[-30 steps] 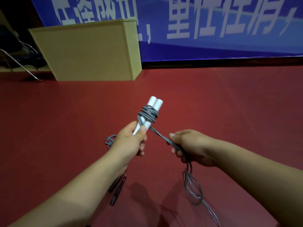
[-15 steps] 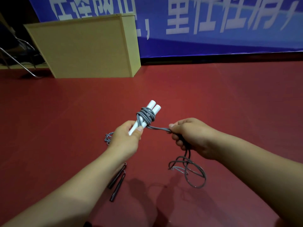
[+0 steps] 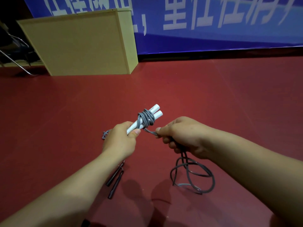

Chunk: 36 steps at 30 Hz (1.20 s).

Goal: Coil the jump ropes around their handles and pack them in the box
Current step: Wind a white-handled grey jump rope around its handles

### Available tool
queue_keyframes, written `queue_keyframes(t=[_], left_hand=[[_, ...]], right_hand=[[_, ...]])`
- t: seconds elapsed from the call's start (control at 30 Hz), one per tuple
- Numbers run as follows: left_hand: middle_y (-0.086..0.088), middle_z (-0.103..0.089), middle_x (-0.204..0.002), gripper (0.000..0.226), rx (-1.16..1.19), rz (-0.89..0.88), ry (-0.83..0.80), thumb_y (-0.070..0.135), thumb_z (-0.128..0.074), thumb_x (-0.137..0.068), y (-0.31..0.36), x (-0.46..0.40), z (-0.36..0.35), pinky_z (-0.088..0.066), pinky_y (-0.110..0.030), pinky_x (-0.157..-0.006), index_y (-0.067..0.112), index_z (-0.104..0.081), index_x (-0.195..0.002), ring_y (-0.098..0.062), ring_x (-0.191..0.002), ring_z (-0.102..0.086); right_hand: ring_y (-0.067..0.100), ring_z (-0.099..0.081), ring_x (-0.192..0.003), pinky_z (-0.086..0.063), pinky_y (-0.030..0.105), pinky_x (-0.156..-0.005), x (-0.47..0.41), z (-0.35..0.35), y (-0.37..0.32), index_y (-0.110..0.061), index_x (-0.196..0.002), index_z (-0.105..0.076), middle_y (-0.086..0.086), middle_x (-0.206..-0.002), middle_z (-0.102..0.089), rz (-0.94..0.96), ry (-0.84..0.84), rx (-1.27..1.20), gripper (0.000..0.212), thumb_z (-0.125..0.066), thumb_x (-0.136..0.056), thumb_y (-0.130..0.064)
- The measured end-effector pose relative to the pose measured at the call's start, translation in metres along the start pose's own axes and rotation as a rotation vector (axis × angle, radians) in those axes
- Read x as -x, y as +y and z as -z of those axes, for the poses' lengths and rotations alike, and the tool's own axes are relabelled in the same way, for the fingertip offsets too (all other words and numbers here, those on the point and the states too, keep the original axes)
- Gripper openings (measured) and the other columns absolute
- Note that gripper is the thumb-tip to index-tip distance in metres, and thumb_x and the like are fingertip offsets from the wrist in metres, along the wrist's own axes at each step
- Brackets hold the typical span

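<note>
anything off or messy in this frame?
Mostly tidy. The loose grey rope hanging from the right hand lies in crossed loops on the red floor and may snag. The coil on the two white handles, held by the left hand, looks neat. A pair of thin black handles lies uncoiled below.

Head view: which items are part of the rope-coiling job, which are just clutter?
Job:
white handles, gripped by left hand
grey rope, partly coiled, fed by right hand
black-handled rope on the floor
box

Lying about:
blue banner
metal chair frame
</note>
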State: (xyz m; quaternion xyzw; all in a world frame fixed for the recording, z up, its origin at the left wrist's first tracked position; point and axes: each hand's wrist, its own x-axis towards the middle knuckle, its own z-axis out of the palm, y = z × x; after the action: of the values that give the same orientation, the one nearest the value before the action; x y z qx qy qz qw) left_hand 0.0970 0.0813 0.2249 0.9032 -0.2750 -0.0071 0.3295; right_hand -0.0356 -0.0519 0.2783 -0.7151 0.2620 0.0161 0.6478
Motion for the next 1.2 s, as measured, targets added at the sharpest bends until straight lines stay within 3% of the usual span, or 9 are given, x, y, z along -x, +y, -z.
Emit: queue_keyframes(t=[0.13, 0.3, 0.4, 0.5, 0.67, 0.8, 0.9, 1.1, 1.2], left_hand=[[0.006, -0.056, -0.061, 0.008, -0.043, 0.07, -0.045, 0.034, -0.061, -0.092, -0.002, -0.006, -0.001, -0.04, -0.031, -0.061, 0.028, -0.066, -0.088, -0.023, -0.064, -0.054], [0.002, -0.045, -0.057, 0.031, -0.055, 0.09, -0.285, 0.033, -0.061, -0.093, -0.001, -0.002, -0.003, -0.031, -0.031, -0.057, 0.013, -0.058, -0.069, -0.021, -0.057, -0.041], [0.001, -0.049, -0.061, 0.034, -0.162, 0.031, -0.427, 0.034, -0.058, -0.094, 0.005, 0.007, -0.004, -0.032, -0.03, -0.058, 0.017, -0.052, -0.066, -0.022, -0.063, -0.045], [0.002, -0.051, -0.064, 0.029, -0.234, -0.06, -0.52, 0.037, -0.056, -0.094, 0.014, 0.014, -0.004, -0.033, -0.029, -0.057, 0.018, -0.052, -0.073, -0.021, -0.063, -0.047], [0.007, -0.046, -0.064, 0.027, -0.125, -0.344, -0.708, 0.035, -0.056, -0.095, 0.028, 0.023, 0.005, -0.033, -0.03, -0.056, 0.016, -0.05, -0.076, -0.013, -0.058, -0.04], [0.011, -0.043, -0.06, 0.026, 0.074, -0.417, -0.836, 0.026, -0.056, -0.097, 0.032, 0.03, 0.016, -0.031, -0.024, -0.052, 0.02, -0.049, -0.073, -0.007, -0.054, -0.035], [0.012, -0.049, -0.063, 0.023, 0.292, -0.423, -0.912, 0.028, -0.054, -0.096, 0.033, 0.034, 0.019, -0.034, -0.024, -0.056, 0.021, -0.053, -0.075, -0.008, -0.058, -0.04], [0.002, -0.058, -0.074, 0.02, 0.709, -0.33, -0.831, 0.023, -0.051, -0.093, 0.038, 0.035, 0.017, -0.044, -0.02, -0.065, 0.005, -0.057, -0.09, -0.011, -0.068, -0.05], [0.003, -0.059, -0.073, 0.022, 0.815, -0.264, -0.749, 0.026, -0.051, -0.091, 0.036, 0.033, 0.017, -0.047, -0.021, -0.066, 0.005, -0.057, -0.092, -0.011, -0.067, -0.052]], right_hand=[[0.01, -0.036, -0.041, -0.027, 0.02, -0.043, 0.002, -0.004, -0.003, -0.005, -0.09, -0.068, 0.001, -0.055, -0.048, 0.02, 0.016, 0.046, 0.013, -0.061, -0.092, -0.016], [0.011, -0.035, -0.041, -0.026, 0.021, -0.043, -0.001, -0.005, 0.004, -0.007, -0.085, -0.067, 0.002, -0.055, -0.047, 0.016, -0.008, 0.033, 0.007, -0.061, -0.088, -0.011], [0.016, -0.035, -0.048, -0.026, 0.025, -0.045, -0.004, 0.0, 0.009, -0.009, -0.074, -0.065, 0.01, -0.062, -0.046, 0.07, 0.044, 0.085, 0.011, -0.065, -0.084, -0.013], [0.009, -0.039, -0.042, -0.031, 0.02, -0.042, -0.011, 0.009, 0.015, -0.012, -0.07, -0.064, -0.001, -0.051, -0.049, 0.182, 0.18, 0.194, 0.019, -0.064, -0.088, -0.016], [-0.001, -0.047, -0.049, -0.034, 0.016, -0.053, -0.028, 0.03, 0.031, -0.026, -0.075, -0.061, -0.014, -0.055, -0.052, 0.43, 0.277, 0.684, 0.017, -0.065, -0.091, -0.031], [0.013, -0.044, -0.053, -0.037, 0.027, -0.053, -0.032, 0.052, 0.037, -0.01, -0.074, -0.069, 0.001, -0.059, -0.055, 0.26, 0.148, 0.335, 0.037, -0.081, -0.066, -0.044], [0.007, -0.041, -0.046, -0.035, 0.019, -0.045, -0.031, 0.057, 0.038, -0.009, -0.074, -0.065, -0.003, -0.053, -0.052, 0.181, 0.07, 0.248, 0.034, -0.078, -0.066, -0.039], [0.017, -0.06, -0.068, -0.046, 0.024, -0.062, -0.029, 0.047, 0.042, -0.005, -0.081, -0.065, 0.009, -0.075, -0.068, 0.286, -0.111, 0.007, 0.007, -0.07, -0.076, -0.004], [0.019, -0.05, -0.064, -0.042, 0.026, -0.057, -0.025, 0.031, 0.039, -0.011, -0.082, -0.065, 0.007, -0.071, -0.061, 0.27, -0.06, -0.014, 0.011, -0.061, -0.072, -0.015]])
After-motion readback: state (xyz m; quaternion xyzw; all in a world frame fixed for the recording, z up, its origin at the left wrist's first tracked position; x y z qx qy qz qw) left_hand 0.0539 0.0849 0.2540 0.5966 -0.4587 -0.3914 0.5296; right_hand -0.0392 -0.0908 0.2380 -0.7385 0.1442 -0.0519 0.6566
